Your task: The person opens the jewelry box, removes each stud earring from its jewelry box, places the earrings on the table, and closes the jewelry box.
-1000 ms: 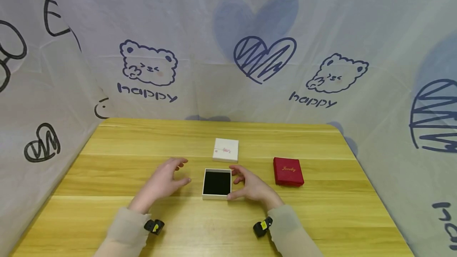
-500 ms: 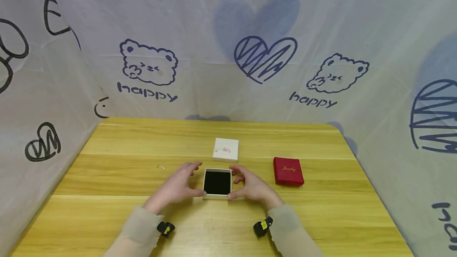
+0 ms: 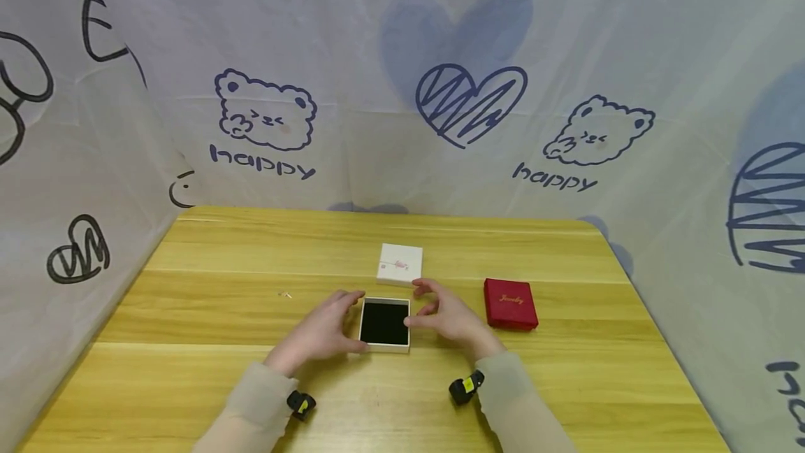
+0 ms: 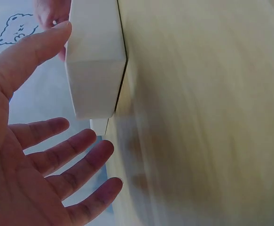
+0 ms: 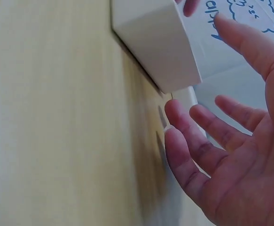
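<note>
A shallow white box base (image 3: 388, 349) with a black pad inside lies on the wooden table, open side up. My left hand (image 3: 323, 331) is at its left side, thumb by the near corner. In the left wrist view the thumb overlaps the white box (image 4: 97, 84) at its edge, while the other fingers spread apart, off its wall. On the other side is my right hand (image 3: 449, 317), its thumb at the right rim. From the right wrist, its loosely bent fingers show holding nothing, below the box wall (image 5: 158, 44).
Just behind the base lies a white lid (image 3: 400, 263) with pink print. A red box (image 3: 511, 304) lettered "Jewelry" stands to the right. Left of the base, a tiny shiny thing (image 3: 285, 293) lies on the table (image 3: 220, 313). A printed cloth (image 3: 365, 89) hangs behind.
My left hand has moved right, up to the base's left side, uncovering the tiny shiny thing. My right hand has shifted slightly away from me, its thumb moving from the near corner up the right rim.
</note>
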`<state>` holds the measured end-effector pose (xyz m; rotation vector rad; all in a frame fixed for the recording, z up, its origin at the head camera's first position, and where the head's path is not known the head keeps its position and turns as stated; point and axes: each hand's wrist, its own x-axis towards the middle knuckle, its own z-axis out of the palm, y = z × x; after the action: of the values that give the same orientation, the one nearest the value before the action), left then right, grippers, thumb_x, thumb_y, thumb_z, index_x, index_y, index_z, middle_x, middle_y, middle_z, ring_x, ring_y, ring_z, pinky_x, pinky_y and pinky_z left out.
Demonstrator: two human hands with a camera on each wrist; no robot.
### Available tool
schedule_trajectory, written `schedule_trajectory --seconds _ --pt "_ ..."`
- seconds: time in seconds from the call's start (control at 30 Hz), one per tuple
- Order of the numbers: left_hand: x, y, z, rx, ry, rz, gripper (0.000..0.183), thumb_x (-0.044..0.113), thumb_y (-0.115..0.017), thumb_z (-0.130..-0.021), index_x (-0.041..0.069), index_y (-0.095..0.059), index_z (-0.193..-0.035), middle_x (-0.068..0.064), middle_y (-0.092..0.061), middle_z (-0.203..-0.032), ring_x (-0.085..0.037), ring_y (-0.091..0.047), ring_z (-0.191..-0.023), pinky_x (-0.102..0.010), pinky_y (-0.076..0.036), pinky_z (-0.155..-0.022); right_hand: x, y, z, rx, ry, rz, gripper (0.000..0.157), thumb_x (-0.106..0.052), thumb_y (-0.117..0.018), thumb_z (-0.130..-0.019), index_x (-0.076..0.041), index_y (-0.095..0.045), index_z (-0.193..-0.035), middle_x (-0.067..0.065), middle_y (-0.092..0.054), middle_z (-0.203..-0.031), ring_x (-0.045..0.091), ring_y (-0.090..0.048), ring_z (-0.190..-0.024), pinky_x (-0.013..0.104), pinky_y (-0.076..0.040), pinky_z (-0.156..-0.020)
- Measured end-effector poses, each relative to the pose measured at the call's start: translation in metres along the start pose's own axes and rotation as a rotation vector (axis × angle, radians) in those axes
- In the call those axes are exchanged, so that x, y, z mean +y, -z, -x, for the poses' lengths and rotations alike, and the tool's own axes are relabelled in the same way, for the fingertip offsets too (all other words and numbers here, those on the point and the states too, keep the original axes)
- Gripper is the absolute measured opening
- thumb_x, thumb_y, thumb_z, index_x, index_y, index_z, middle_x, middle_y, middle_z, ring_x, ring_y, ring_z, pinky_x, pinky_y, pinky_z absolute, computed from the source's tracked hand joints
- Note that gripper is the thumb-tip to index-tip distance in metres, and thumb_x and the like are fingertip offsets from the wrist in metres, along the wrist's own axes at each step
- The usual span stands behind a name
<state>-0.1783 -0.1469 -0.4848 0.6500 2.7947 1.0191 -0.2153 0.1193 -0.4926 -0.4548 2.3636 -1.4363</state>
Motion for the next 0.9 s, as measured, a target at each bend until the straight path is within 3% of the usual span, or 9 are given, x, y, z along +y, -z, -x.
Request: schedule_trajectory --seconds 0.2,0.37,0.63,0.9 --pt "-0.001 -0.003 -0.001 -0.016 0.016 -0.018 0.096 0.035 -0.090 -0.067 -0.002 -0.044 -0.143 -0.015 -0.056 -0.119 -0.028 -0.058 -0.098 -0.046 -0.050 -0.084 -0.001 0.009 -0.009 0.041 -0.013 -0.031 0.074 -0.020 -0.081 -0.082 -0.006 -0.043 -0.144 0.015 -0.051 -0.132 0.025 -0.058 -0.094 0.031 -0.047 -0.068" --pt "-0.002 -0.004 -0.002 -0.017 0.010 -0.029 0.094 0.035 -0.090 -0.068 -0.003 -0.046 -0.142 -0.016 -0.057 -0.127 -0.032 -0.057 -0.110 -0.049 -0.046 -0.095 -0.003 0.013 -0.017 0.103 -0.014 0.010 0.076 -0.021 -0.084 -0.079 -0.006 -0.044 -0.143 0.013 -0.052 -0.132 0.026 -0.057 -0.093 0.031 -0.048 -0.068" --pt "-0.001 -0.004 -0.002 -0.011 0.003 -0.037 0.092 0.033 -0.090 -0.068 -0.004 -0.047 -0.140 -0.016 -0.057 -0.130 -0.033 -0.055 -0.116 -0.050 -0.043 -0.100 0.005 0.017 -0.035 0.174 -0.005 0.105 0.086 -0.018 -0.087 -0.075 -0.006 -0.041 -0.146 0.016 -0.044 -0.143 0.031 -0.052 -0.107 0.041 -0.046 -0.088" --pt "-0.001 -0.004 -0.003 -0.011 0.022 -0.036 0.091 0.033 -0.090 -0.069 -0.002 -0.048 -0.141 -0.018 -0.055 -0.134 -0.034 -0.054 -0.119 -0.050 -0.041 -0.102 0.013 0.025 -0.054 0.184 -0.025 0.220 0.099 -0.021 -0.089 -0.072 -0.005 -0.032 -0.151 0.018 -0.037 -0.149 0.030 -0.054 -0.106 0.043 -0.046 -0.092"
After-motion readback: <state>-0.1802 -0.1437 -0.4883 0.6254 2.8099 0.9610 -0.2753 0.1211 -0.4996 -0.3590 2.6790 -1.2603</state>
